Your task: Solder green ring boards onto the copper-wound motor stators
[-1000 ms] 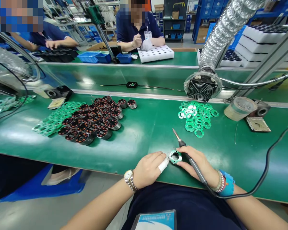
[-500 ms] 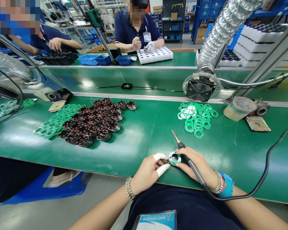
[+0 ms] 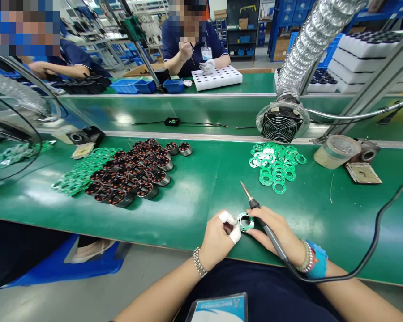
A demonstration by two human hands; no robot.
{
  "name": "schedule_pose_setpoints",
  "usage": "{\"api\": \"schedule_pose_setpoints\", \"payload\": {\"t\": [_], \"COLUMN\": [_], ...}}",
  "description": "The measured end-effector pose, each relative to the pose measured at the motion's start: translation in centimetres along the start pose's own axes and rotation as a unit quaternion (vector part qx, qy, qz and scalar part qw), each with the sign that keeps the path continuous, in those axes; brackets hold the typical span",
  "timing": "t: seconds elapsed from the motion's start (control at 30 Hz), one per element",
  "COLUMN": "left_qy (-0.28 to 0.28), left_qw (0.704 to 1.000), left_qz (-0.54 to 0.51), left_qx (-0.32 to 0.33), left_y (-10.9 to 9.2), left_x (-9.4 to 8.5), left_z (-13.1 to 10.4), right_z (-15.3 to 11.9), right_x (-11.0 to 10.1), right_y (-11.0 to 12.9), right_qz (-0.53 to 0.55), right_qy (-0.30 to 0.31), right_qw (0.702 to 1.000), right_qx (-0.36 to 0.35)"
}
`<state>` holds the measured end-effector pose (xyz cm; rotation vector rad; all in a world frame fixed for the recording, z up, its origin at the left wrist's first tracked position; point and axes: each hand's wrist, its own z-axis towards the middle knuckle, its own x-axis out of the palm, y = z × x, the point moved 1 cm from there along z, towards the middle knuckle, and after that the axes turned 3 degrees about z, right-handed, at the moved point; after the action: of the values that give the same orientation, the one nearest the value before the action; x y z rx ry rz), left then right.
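Observation:
My right hand (image 3: 284, 232) has a soldering iron (image 3: 274, 240) lying in its grip, the bare tip pointing up and away over the table. Its thumb and forefinger also hold a green ring-shaped circuit board (image 3: 244, 229) from the right; whether a motor part sits beneath is hard to see. My left hand (image 3: 218, 239), with white covers on two fingertips, is closed in a pinch at the board's left edge. What lies between those fingertips is too small to make out. Farther off lie loose green ring boards (image 3: 275, 167).
Copper-wound motor stators (image 3: 130, 172) stand grouped at left, beside more green boards (image 3: 87, 172). A fan (image 3: 281, 126) on a foil duct hangs over the table's back. A plastic tub (image 3: 336, 152) and a sponge tray (image 3: 363, 173) sit at right. A co-worker (image 3: 195, 49) sits opposite.
My left hand has shifted slightly right, and its fingers have closed into a tighter pinch at the board's edge. My right hand has hardly moved. The co-worker opposite has raised one hand.

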<state>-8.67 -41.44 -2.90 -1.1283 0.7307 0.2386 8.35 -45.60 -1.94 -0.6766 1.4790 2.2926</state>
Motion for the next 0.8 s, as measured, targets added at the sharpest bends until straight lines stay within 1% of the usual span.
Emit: {"api": "schedule_pose_setpoints", "payload": {"t": [0.03,0.07,0.1,0.17,0.23,0.27,0.3,0.37,0.4,0.43,0.5,0.53,0.6,0.63,0.7,0.8], "left_qy": [-0.020,-0.039,-0.053,-0.063,-0.052,-0.044,-0.034,-0.007,0.017,0.041,0.075,0.083,0.104,0.117,0.147,0.156], "left_qw": [1.000,0.999,0.998,0.991,0.974,0.964,0.953,0.941,0.943,0.952,0.976,0.986,0.992,0.992,0.988,0.988], "left_qz": [0.007,0.018,0.033,0.076,0.135,0.168,0.201,0.240,0.236,0.213,0.136,0.098,0.052,0.043,0.035,0.021], "left_qx": [-0.014,-0.009,0.013,0.093,0.173,0.202,0.222,0.237,0.233,0.217,0.150,0.110,0.051,0.036,0.027,0.008], "left_y": [-0.1,-0.2,-0.3,-0.3,-0.2,-0.2,-0.1,-0.1,-0.1,0.0,0.2,0.3,0.5,0.6,0.5,0.4], "left_x": [0.3,0.5,0.6,0.6,0.4,0.3,0.1,-0.5,-0.8,-1.2,-1.9,-2.2,-2.5,-2.6,-2.4,-2.1], "left_z": [-0.3,-0.6,-1.0,-2.0,-3.2,-3.7,-4.0,-4.1,-3.8,-3.4,-2.1,-1.4,-0.4,0.0,0.2,0.1], "right_z": [0.0,0.0,-0.1,-0.2,-0.3,-0.3,-0.3,-0.4,-0.3,-0.3,-0.1,0.1,0.4,0.5,0.6,0.5], "right_x": [0.0,0.0,0.0,0.0,0.0,0.0,0.1,0.2,0.2,0.2,0.1,0.0,-0.3,-0.5,-0.8,-0.9], "right_y": [0.0,0.0,0.0,0.0,0.0,0.0,0.0,-0.1,-0.2,-0.2,-0.4,-0.4,-0.4,-0.3,-0.2,0.1], "right_qz": [-0.001,-0.001,0.001,0.006,0.009,0.010,0.009,0.009,0.009,0.010,0.013,0.015,0.019,0.019,0.014,-0.001], "right_qy": [0.001,0.002,0.003,0.003,0.005,0.006,0.007,0.007,0.005,0.003,0.005,0.009,0.028,0.038,0.045,0.028], "right_qw": [1.000,1.000,1.000,1.000,1.000,1.000,1.000,1.000,1.000,1.000,1.000,1.000,0.999,0.999,0.999,1.000], "right_qx": [0.000,0.000,0.001,0.001,0.002,0.002,0.002,0.001,0.000,0.000,0.002,0.002,-0.001,-0.001,0.002,-0.006]}}
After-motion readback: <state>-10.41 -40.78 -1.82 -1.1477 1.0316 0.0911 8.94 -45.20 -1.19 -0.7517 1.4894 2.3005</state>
